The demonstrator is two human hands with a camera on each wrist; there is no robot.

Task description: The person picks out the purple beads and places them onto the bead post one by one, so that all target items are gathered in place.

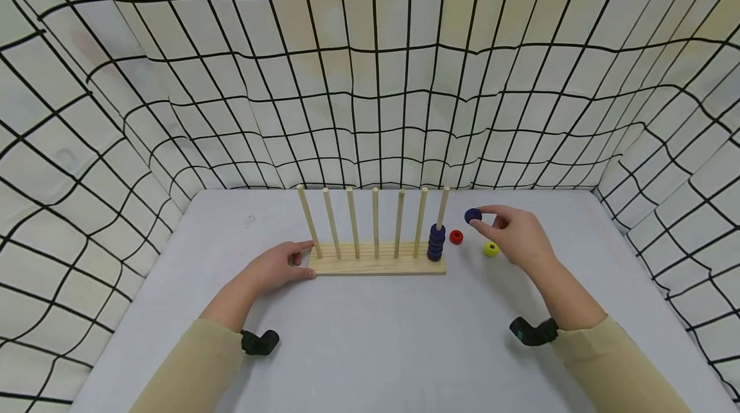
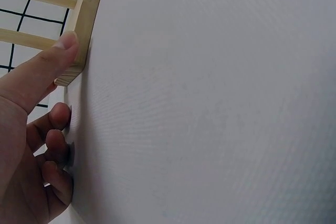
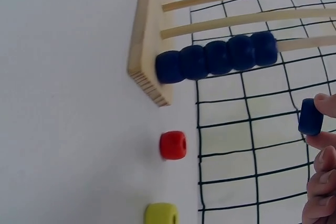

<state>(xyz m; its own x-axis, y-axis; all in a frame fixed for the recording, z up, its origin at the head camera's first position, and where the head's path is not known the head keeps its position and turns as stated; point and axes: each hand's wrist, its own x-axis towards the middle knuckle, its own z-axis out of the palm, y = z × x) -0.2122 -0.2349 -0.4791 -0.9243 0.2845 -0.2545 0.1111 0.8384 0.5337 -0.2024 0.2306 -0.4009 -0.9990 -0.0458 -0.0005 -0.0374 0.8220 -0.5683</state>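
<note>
A wooden peg board (image 1: 376, 266) with several upright pegs stands on the white table. Dark blue beads (image 1: 436, 243) are stacked on its rightmost peg. My left hand (image 1: 279, 266) holds the board's left end between thumb and index finger; in the left wrist view the thumb (image 2: 65, 43) lies on the wood while the other fingers are curled beside it. To the right of the stack, my right hand (image 1: 520, 233) pinches another blue bead (image 1: 473, 216) by its sides, raised and apart from the peg. The right wrist view shows this bead (image 3: 311, 117) between thumb and finger.
A red bead (image 1: 456, 237) lies just right of the board, and a yellow bead (image 1: 491, 249) lies farther right, below my right hand. White walls with black netting (image 1: 376, 92) enclose the table (image 1: 370, 342) at the back and both sides.
</note>
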